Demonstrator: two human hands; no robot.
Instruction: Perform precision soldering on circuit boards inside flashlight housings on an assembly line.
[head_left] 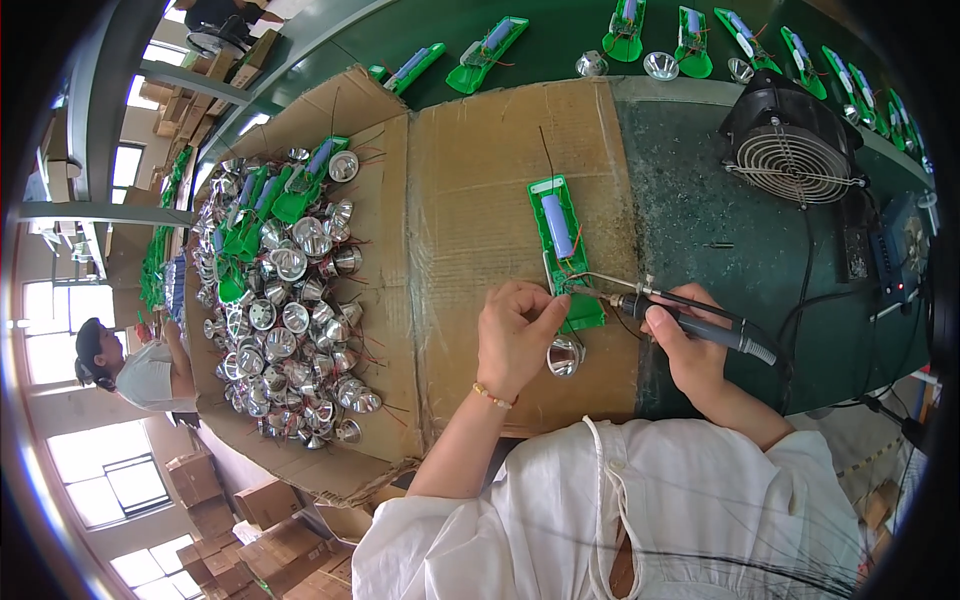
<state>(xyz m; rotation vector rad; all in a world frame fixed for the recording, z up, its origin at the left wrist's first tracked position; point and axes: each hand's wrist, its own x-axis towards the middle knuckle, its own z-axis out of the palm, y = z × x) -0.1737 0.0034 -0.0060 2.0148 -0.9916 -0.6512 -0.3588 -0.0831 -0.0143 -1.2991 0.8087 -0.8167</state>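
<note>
A green plastic housing lies lengthwise on the cardboard in front of me, with a blue cylindrical battery and thin wires in it. My right hand grips a soldering iron with a thin metal feed tube; its tip points left at the wired lower part of the housing. There, the fingers of my left hand are pinched together; whatever is between them is too small to make out. A shiny lamp reflector sits just below the housing, beside my left hand.
At left, a cardboard box holds many reflectors and several green housings. A black fan stands at the right, near a blue soldering station and cables. More housings with batteries line the far side. Another person sits at far left.
</note>
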